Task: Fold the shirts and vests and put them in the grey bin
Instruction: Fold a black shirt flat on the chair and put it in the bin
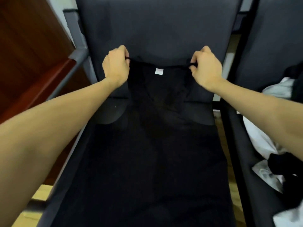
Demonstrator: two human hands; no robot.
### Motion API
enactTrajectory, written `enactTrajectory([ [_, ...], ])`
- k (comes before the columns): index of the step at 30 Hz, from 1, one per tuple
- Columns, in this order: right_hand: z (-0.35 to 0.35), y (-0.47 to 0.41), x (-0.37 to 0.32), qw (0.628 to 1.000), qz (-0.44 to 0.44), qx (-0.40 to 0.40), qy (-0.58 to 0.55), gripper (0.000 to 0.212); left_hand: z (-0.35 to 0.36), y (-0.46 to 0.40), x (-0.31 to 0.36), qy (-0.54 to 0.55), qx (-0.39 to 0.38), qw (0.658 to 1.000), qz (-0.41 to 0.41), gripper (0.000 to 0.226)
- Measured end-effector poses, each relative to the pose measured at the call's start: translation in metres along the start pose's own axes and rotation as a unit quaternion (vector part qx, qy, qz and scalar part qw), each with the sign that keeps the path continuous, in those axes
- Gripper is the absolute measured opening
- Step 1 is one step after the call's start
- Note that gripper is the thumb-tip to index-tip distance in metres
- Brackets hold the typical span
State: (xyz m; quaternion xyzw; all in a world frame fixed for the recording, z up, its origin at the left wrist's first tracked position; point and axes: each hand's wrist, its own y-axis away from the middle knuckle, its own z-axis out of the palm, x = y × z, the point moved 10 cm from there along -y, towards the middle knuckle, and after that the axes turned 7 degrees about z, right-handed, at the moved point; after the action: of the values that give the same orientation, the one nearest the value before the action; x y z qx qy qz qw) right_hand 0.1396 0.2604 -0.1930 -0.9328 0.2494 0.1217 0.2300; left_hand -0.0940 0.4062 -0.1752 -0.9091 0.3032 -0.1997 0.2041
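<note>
a black vest (157, 128) lies spread out flat on the seat of a dark grey chair (155, 27). the vest is long and plain, and it runs from the back of the seat down toward the near edge. it has thin shoulder straps at the top and a deep scooped neck. a small white tag (159, 71) sits just inside the neck, in the middle. the cloth is so dark that its edges are hard to see against the seat.

the left hand (115, 66) has its fingers curled and pinches the left strap at the top corner. the right hand (205, 67) has its fingers curled too and pinches the right strap. the top edge of the vest is pulled straight between the two hands. both arms reach out over the seat.

on the right there is another dark chair (270, 38), and a pile of white and black clothes (268, 145) lies on it. on the left stands a brown wooden panel (29, 54). a bit of yellow wood floor (41, 192) shows under the chair.
</note>
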Motion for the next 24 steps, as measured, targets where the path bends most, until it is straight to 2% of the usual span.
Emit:
enactTrajectory([
  [6,-0.026,0.034,-0.013,0.997,0.001,-0.052,-0.055,0.003,-0.026,0.042,0.010,0.063,-0.064,0.995,0.044,0.006],
  [9,-0.036,0.072,-0.021,0.991,0.008,-0.099,-0.092,0.004,-0.038,0.085,0.006,0.083,-0.119,0.988,0.047,0.012],
  [14,-0.048,0.157,-0.036,0.979,0.002,-0.149,-0.140,0.006,-0.075,0.166,-0.005,0.086,-0.140,0.986,0.041,0.015],
  [18,-0.031,0.240,-0.039,0.971,0.006,-0.199,-0.135,0.011,-0.082,0.242,-0.007,0.072,-0.175,0.981,0.048,0.017],
  [24,0.022,0.334,-0.032,0.955,0.018,-0.288,-0.064,0.013,-0.038,0.335,-0.008,0.021,-0.282,0.959,0.028,0.012],
])
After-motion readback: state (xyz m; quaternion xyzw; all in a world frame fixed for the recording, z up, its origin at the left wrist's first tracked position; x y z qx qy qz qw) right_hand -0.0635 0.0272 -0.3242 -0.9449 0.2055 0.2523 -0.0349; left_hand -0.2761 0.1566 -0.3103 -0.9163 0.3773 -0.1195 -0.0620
